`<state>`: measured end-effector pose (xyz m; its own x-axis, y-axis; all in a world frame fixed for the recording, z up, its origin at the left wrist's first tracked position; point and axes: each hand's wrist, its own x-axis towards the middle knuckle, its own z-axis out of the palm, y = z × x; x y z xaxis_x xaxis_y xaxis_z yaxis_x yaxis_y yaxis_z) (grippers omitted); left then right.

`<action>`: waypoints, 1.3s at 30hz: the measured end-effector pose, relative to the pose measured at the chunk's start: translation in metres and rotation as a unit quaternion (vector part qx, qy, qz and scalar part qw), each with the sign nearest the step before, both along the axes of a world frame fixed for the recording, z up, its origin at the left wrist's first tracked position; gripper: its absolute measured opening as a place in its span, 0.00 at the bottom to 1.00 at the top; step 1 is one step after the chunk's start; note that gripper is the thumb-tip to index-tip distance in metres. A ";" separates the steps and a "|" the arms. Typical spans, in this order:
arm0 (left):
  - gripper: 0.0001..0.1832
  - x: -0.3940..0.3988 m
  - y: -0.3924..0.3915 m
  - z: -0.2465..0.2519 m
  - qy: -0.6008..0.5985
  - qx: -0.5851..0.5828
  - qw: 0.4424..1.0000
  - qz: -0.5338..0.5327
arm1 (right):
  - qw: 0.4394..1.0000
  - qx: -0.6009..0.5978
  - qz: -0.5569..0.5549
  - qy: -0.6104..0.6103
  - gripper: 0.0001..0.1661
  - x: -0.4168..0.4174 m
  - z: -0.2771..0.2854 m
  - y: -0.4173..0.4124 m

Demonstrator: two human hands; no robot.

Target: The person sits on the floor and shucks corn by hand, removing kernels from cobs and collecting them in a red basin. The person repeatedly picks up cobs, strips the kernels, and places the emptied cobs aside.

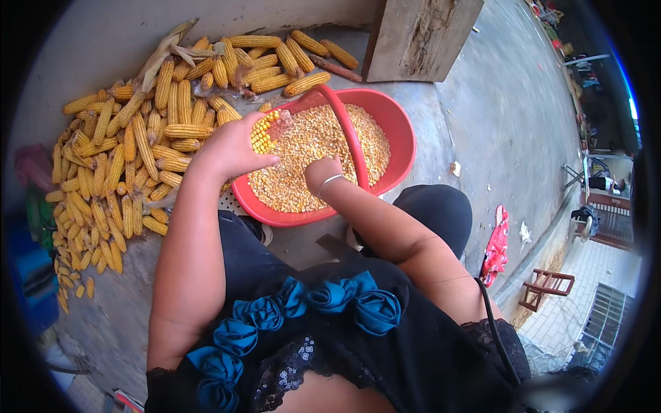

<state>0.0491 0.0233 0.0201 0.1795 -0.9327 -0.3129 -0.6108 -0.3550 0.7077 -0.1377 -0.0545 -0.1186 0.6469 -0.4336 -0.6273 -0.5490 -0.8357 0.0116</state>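
Observation:
A red plastic basket (402, 121) with an arched handle stands between my knees, holding loose corn kernels (304, 139). My left hand (227, 147) grips a yellow corn cob (263, 133) over the basket's left side; its far end is partly stripped, showing the pinkish core. My right hand (324, 173), with a bracelet at the wrist, is lowered to the kernels near the handle. Its fingers are bent and mostly hidden, so whether they hold anything is unclear. Left of the basket lies a big heap of husked corn cobs (119, 165).
A wooden board (421, 38) stands beyond the basket, near the wall. Red patterned cloth (497, 248) lies on the concrete floor to the right. Farther right is a small wooden stool (546, 290). Dry husks (164, 51) lie atop the heap. Blue and green items sit at the left edge.

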 end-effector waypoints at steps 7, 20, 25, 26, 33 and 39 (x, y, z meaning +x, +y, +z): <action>0.37 -0.003 -0.005 -0.001 0.026 -0.006 1.000 -0.003 | 0.992 0.097 0.054 -0.053 0.13 -0.004 0.050 -0.014; 0.37 -0.010 -0.013 0.000 0.010 0.021 0.999 -0.023 | 0.762 0.277 -0.383 -0.442 0.16 -0.097 0.146 -0.102; 0.38 -0.011 -0.016 -0.005 0.021 0.012 1.000 -0.016 | 0.075 0.232 -0.678 -0.694 0.36 -0.134 0.138 -0.182; 0.38 -0.012 -0.018 -0.008 0.031 0.007 0.999 -0.013 | 0.064 0.243 -0.669 -0.699 0.38 -0.140 0.127 -0.193; 0.38 -0.019 -0.027 -0.011 0.020 0.008 1.000 -0.006 | 0.656 0.218 -0.476 -0.543 0.21 -0.062 0.087 -0.130; 0.38 -0.017 -0.027 -0.010 0.051 0.012 0.999 0.008 | 0.634 0.448 -0.532 -0.338 0.20 -0.044 0.077 -0.066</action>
